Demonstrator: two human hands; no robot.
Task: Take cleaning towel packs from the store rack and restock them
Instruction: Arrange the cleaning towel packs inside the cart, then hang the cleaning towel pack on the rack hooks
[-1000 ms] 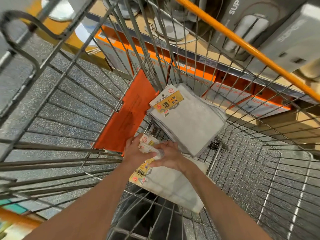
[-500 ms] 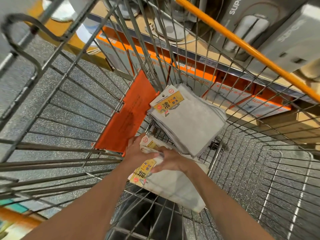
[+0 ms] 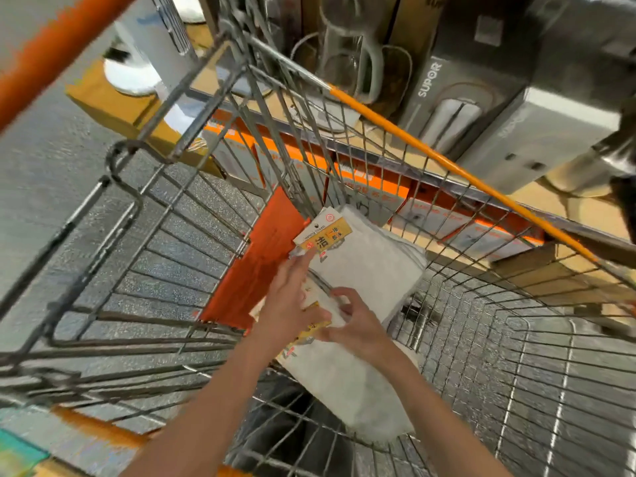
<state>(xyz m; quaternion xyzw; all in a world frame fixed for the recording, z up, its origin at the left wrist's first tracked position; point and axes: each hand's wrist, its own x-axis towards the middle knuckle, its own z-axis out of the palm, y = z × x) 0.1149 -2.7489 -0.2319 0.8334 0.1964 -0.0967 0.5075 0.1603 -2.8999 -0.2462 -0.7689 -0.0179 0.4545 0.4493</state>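
White cloth in a clear pack with a yellow label, the near cleaning towel pack [image 3: 347, 383], lies on the wire floor of the grey metal shopping cart [image 3: 165, 256], and both hands work on its label end. The left hand [image 3: 292, 304] lies on it with fingers straight and together, reaching toward the far stack of white towel packs [image 3: 371, 266], probably to steady it. The right hand [image 3: 358, 328] pinches the label edge between curled fingers and thumb, I think to lift the pack. Both forearms come in from below, close together. Behind the far stack stands an orange plastic flap [image 3: 265, 256], and beyond the cart are grey appliance boxes [image 3: 481, 111] on a shelf
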